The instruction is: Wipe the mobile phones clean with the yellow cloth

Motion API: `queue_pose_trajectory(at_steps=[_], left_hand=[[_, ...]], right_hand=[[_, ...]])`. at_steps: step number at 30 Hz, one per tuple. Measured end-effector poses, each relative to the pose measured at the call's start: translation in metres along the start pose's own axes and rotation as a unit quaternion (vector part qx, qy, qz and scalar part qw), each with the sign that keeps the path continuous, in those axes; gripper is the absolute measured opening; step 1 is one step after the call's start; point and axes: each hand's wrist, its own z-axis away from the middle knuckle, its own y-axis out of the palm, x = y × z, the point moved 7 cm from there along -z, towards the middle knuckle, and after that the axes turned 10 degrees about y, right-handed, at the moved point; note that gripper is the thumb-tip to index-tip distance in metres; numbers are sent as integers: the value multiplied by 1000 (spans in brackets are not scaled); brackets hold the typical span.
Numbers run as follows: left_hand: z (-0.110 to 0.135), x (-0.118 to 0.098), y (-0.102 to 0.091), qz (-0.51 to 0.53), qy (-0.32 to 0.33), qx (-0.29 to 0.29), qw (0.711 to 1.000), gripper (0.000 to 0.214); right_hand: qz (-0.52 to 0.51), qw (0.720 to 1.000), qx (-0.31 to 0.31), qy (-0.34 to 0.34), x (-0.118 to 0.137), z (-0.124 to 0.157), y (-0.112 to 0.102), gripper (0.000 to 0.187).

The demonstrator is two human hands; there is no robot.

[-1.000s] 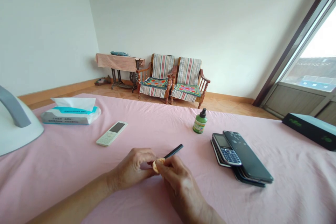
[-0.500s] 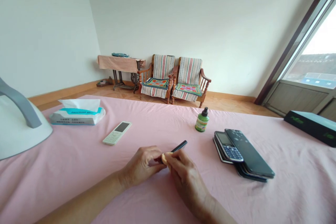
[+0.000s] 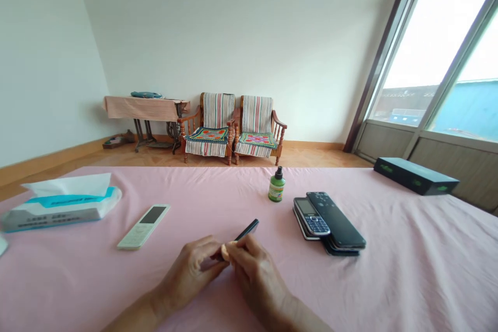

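Observation:
Both hands meet low in the middle of the pink table (image 3: 408, 270). My left hand (image 3: 190, 272) is curled, its fingertips pinched against a small pale round thing (image 3: 224, 250) that I cannot name. My right hand (image 3: 257, 275) is closed too, gripping a thin black device (image 3: 247, 229) seen edge-on, whose far end sticks up and away from the fingers. The pale thing sits right where the two hands touch. What lies under the fingers is hidden.
A white keypad phone (image 3: 143, 226) lies left of the hands, a tissue pack (image 3: 62, 202) further left. A green bottle (image 3: 276, 187) and a stack of dark phones (image 3: 329, 222) sit to the right, a black box (image 3: 415, 175) at the far right. Two wooden chairs (image 3: 233, 129) stand behind.
The view has swung to the right and up: the white object at the left edge is gone and more window shows. The hands keep the same grip and stay together.

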Motion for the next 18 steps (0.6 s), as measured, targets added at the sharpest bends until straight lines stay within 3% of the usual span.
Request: queue_pose_trajectory(at_steps=[3, 6, 14, 17, 18], left_hand=[[-1, -2, 1, -8, 12, 12, 1000, 17], [-2, -2, 1, -22, 22, 16, 999, 16], [-1, 3, 1, -13, 2, -5, 1000, 10], [-2, 0, 1, -26, 12, 1, 1000, 11], [-3, -2, 1, -31, 17, 3, 999, 15]], right_hand=[[6, 998, -25, 64, -31, -14, -13, 27], [6, 994, -70, 81, -49, -20, -24, 30], [-7, 1000, 10, -22, -4, -2, 10, 25], [-1, 1000, -12, 5, -19, -9, -1, 24], [2, 998, -47, 39, -30, -14, -10, 25]])
